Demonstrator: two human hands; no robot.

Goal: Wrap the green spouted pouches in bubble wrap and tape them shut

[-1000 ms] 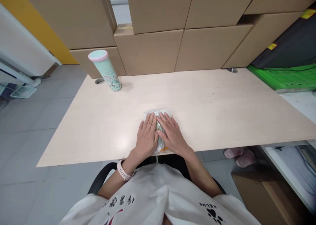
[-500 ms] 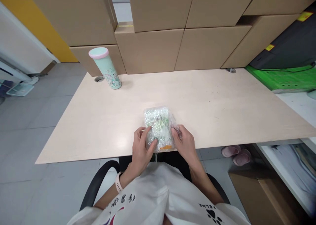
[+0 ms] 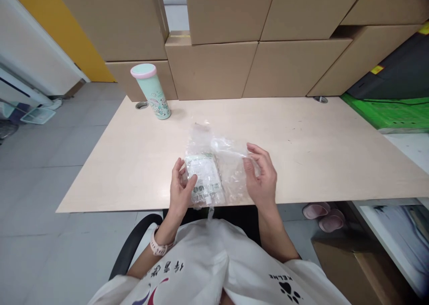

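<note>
A small flat package (image 3: 205,173) with a white and green printed face lies at the desk's front edge, seen through clear wrap. My left hand (image 3: 181,184) grips its left side, thumb on top and fingers round the edge. To the right of the package spreads a loose sheet of clear bubble wrap (image 3: 231,171), which also reaches up past its far side. My right hand (image 3: 261,175) holds the right part of this sheet, with the plastic between thumb and fingers. Beneath the package, a strip of plastic hangs over the desk edge.
A mint tumbler (image 3: 152,93) with a pink rim stands at the back left of the desk (image 3: 301,162), beside a cable hole. Stacked cardboard boxes (image 3: 214,70) wall off the rear. On the right are a green crate (image 3: 398,113) and a dark case (image 3: 392,68).
The wrap has been opened out to the right and far side, and the package now shows a white printed face. My right hand has moved right and away from the package.
</note>
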